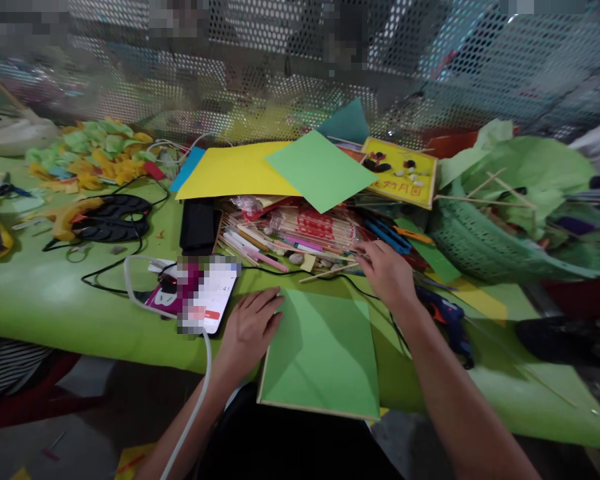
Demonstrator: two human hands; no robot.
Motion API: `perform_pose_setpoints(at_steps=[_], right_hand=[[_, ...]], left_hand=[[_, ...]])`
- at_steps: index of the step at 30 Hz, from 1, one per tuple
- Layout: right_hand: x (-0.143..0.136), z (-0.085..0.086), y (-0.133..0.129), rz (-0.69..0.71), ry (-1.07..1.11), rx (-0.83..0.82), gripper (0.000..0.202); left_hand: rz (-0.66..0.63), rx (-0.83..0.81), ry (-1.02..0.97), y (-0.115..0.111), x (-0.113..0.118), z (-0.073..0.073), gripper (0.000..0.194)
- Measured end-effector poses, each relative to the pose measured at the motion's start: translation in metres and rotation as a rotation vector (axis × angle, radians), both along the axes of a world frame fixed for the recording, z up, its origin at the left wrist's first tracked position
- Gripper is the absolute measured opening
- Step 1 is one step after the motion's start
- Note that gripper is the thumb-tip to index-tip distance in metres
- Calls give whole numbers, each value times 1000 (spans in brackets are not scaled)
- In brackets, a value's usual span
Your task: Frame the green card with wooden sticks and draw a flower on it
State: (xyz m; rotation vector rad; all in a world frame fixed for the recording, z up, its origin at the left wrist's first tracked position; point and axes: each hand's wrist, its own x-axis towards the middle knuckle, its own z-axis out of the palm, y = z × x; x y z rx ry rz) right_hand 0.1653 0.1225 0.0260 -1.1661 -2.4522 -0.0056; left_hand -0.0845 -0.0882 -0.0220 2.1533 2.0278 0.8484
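Observation:
A green square card lies at the table's front edge, with thin wooden strips along its left and bottom sides. My left hand rests flat at its upper left edge, fingers stretched out. Beyond the card, my right hand reaches to a pile of craft supplies. Its thumb and fingers are pinched at the end of a thin wooden stick. Around it are pens, a packet of sticks and blue scissors. A blue hot glue gun lies right of my right forearm.
A phone with a white cable lies left of my left hand. Yellow paper and a light green sheet cover the pile's back. A green basket stands right, a yellow decorated panel beside it. A perforated metal screen rises behind.

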Motion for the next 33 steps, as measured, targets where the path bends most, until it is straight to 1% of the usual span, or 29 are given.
perform_pose_setpoints(at_steps=[3, 5, 7, 10, 12, 13, 15, 18, 21, 24, 26, 28, 31, 33], right_hand=[[38, 8, -16, -85, 119, -20, 23], [73, 11, -31, -185, 172, -56, 23], [108, 9, -46, -313, 210, -69, 25], [152, -2, -65, -498, 282, -80, 31], [169, -14, -73, -599, 335, -119, 36], [174, -20, -75, -626, 382, -156, 38], [179, -30, -78, -630, 455, -232, 40], [179, -41, -76, -606, 516, -279, 43], [177, -46, -71, -582, 643, -313, 45], [173, -47, -69, -577, 741, -315, 40], [169, -45, -70, -584, 794, -309, 39], [164, -38, -75, -569, 881, -307, 42], [155, -21, -84, -508, 1054, -307, 53], [149, -11, -90, -481, 1146, -269, 56]], left_hand=[[-5, -2, -6, 0, -1, 0, 30], [-21, -5, -7, 1, -2, 0, 31], [-35, 2, 3, 3, -3, 1, 31], [-61, 29, 31, 7, -4, 0, 31], [-96, 57, 36, 10, -4, -2, 31], [-113, 68, 36, 11, -4, -2, 31], [-135, 77, 31, 12, -2, -3, 31], [-142, 73, 17, 7, 0, -3, 31], [-137, 87, 13, -1, 1, -3, 30], [-154, 92, 38, -9, 0, -6, 31], [-164, 84, 60, -12, 1, -8, 33], [-164, 73, 80, -14, 2, -10, 34], [-161, 67, 91, -13, 5, -11, 34], [-158, 58, 91, -12, 8, -9, 34]])
